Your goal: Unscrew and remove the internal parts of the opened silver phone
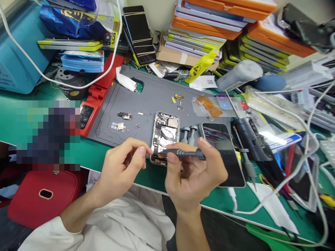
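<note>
In my right hand a dark grey precision screwdriver lies nearly level, its tip pointing left. My left hand is closed, the index fingertip at the screwdriver's tip; whatever it pinches is too small to make out. Just behind both hands, an opened phone with bare inner parts lies on the grey work mat. My fingers and the screwdriver hide part of its near end. Small loose parts rest on the mat to the left.
Right of the opened phone stand two grey screwdrivers and a dark-screened phone. Stacked orange cases fill the back. A red holder edges the mat. White cables loop over tools at right.
</note>
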`<state>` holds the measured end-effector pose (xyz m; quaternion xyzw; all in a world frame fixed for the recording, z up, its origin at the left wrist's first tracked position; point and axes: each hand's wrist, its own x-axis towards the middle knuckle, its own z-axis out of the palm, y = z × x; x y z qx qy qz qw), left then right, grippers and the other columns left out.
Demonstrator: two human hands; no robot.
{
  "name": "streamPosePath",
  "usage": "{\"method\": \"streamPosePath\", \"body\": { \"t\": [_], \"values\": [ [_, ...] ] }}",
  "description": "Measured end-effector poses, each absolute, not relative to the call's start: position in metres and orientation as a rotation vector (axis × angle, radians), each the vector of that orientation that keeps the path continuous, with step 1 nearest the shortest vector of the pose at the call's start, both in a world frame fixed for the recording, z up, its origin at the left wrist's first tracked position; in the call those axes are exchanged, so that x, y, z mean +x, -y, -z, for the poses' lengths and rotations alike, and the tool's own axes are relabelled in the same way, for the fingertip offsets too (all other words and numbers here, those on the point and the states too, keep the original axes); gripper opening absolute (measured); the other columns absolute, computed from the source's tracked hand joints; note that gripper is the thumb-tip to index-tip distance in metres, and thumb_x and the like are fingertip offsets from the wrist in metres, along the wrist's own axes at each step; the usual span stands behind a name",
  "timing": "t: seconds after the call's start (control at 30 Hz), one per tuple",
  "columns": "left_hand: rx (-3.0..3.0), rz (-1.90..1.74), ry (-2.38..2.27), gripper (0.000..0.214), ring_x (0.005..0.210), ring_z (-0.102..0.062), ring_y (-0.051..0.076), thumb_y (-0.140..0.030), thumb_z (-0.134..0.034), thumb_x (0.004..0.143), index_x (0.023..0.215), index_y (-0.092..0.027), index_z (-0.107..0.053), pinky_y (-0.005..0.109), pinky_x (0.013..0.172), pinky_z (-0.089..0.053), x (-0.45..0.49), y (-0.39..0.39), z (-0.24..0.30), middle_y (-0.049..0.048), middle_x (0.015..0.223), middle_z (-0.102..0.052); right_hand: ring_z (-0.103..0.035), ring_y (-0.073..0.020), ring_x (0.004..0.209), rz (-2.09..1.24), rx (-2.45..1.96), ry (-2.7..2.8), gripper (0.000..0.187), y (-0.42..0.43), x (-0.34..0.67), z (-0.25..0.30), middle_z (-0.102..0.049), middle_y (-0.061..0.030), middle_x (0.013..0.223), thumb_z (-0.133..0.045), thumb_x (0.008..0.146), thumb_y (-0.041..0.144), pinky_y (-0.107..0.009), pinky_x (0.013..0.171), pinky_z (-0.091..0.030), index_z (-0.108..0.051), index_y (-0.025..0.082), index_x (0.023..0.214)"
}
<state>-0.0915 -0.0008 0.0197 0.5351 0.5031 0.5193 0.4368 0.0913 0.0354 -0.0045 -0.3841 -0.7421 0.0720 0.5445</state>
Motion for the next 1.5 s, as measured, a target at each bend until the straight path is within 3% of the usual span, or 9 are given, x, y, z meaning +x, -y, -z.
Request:
{"method": "streamPosePath", "body": {
  "t": [0.13,0.2,0.3,0.7,1.2,1.5],
  "values": [
    [1.316,-1.284,-1.261,0.028,0.065,-0.061,0.010,-0.041,-0.058,0.119,0.109,-0.024,-0.078,0.023,0.062,-0.047,-0.091,0.000,-0.020,-0.0032,0.075,-0.069,-0.086,-0.0243,0.099,-0.026,-0.930,1.841,0.069,-0.032,0.094,-0.002,-0.081,-0.0123,0.125,-0.067,0.110,0.023,-0.035,0.073,-0.074,-0.041,0.027,0.174],
    [1.303,-1.278,-1.264,0.031,0.065,-0.061,0.011,-0.043,-0.057,0.119,0.109,-0.024,-0.078,0.024,0.062,-0.047,-0.091,-0.001,-0.020,-0.0027,0.074,-0.069,-0.087,-0.0240,0.096,0.097,-0.953,1.846,0.059,-0.031,0.095,-0.009,-0.085,-0.0106,0.121,-0.062,0.112,0.019,-0.035,0.074,-0.073,-0.051,0.027,0.169],
    [1.297,-1.270,-1.272,0.034,0.066,-0.061,0.012,-0.046,-0.057,0.119,0.108,-0.023,-0.078,0.025,0.063,-0.047,-0.091,-0.001,-0.020,-0.0019,0.074,-0.069,-0.085,-0.0231,0.090,0.227,-1.009,1.869,0.052,-0.032,0.094,-0.020,-0.087,-0.0079,0.114,-0.070,0.108,0.018,-0.034,0.075,-0.071,-0.065,0.030,0.158],
    [1.291,-1.255,-1.287,0.032,0.067,-0.060,0.013,-0.044,-0.057,0.117,0.104,-0.022,-0.075,0.025,0.064,-0.046,-0.091,-0.003,-0.020,-0.0021,0.073,-0.068,-0.076,-0.0214,0.093,0.112,-0.986,1.766,0.054,-0.040,0.088,-0.015,-0.083,-0.0058,0.115,-0.072,0.105,0.014,-0.036,0.082,-0.062,-0.068,0.033,0.155],
    [1.262,-1.266,-1.287,0.038,0.066,-0.058,0.014,-0.052,-0.058,0.116,0.102,-0.021,-0.076,0.027,0.065,-0.046,-0.093,-0.004,-0.019,-0.0009,0.072,-0.066,-0.077,-0.0216,0.099,0.013,-0.930,1.790,0.046,-0.042,0.083,-0.020,-0.082,-0.0062,0.113,-0.061,0.109,0.011,-0.037,0.088,-0.062,-0.070,0.031,0.149],
    [1.246,-1.308,-1.279,0.039,0.066,-0.060,0.013,-0.053,-0.060,0.115,0.102,-0.020,-0.076,0.024,0.067,-0.050,-0.093,-0.006,-0.020,-0.0017,0.070,-0.066,-0.076,-0.0199,0.100,-0.017,-0.902,1.772,0.046,-0.043,0.081,-0.023,-0.083,-0.0035,0.108,-0.066,0.106,0.008,-0.035,0.091,-0.061,-0.071,0.030,0.145]
  ]
}}
